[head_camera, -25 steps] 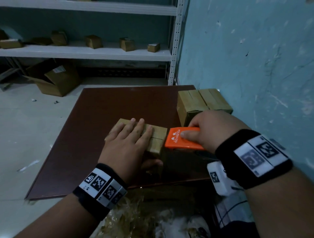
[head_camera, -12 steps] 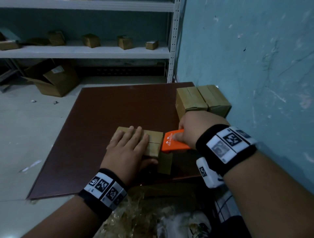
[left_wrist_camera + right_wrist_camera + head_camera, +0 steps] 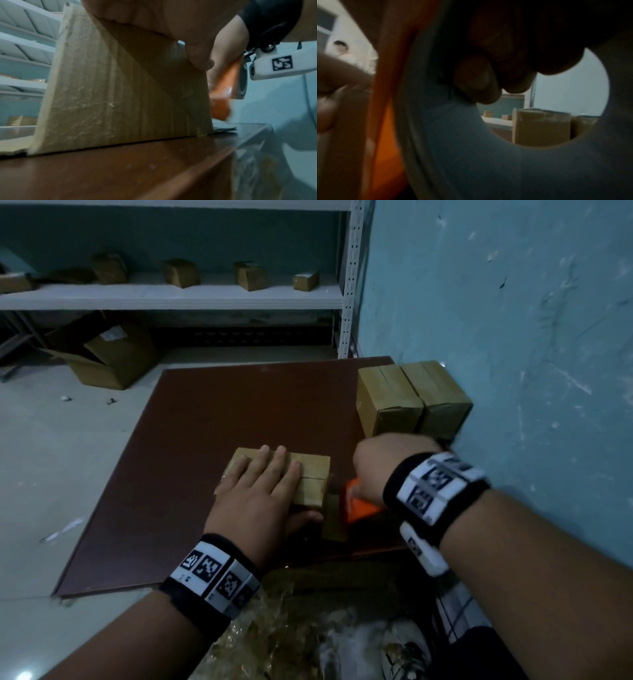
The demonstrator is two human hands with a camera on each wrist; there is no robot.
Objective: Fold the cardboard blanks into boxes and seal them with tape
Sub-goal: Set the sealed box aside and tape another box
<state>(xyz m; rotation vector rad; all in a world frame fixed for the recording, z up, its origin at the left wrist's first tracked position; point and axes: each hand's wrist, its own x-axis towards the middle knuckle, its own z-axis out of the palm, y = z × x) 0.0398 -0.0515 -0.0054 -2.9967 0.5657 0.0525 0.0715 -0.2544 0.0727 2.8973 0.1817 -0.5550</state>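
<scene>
— Taping is where we are. Our left hand (image 3: 253, 498) lies flat with straight fingers on top of the box (image 3: 310, 477), pinning it to the bench (image 3: 205, 412) near the 6 o'clock edge, thumb down its near face. Our right hand (image 3: 380, 467) is curled round the orange tape dispenser (image 3: 359, 505), which sits at the box's 3 o'clock side, low against it.

— So the top seam is already covered?

— We judge so; the flaps meet along a line across the top, but the light is too dim to confirm tape over it. The strip seems to be running down the 3 o'clock face now.

— Then what does the next move ask of us?

— Probably pressing the tape end flat on that side and tearing it on the dispenser's blade, with the left grip holding the box so it doesn't slide or tip. A flap (image 3: 334, 518) hangs out at the near corner by the dispenser; whether it belongs to this box we cannot tell.

— Any writing?

— None legible. The dispenser's print is hidden under our hand. The wrist bands carry black-and-white square marker codes, no words. A pale label sits on the open carton (image 3: 113, 350) on the floor at 10 o'clock, unreadable. Two finished boxes (image 3: 411, 398) stand side by side at 1 o'clock against the wall.
</scene>
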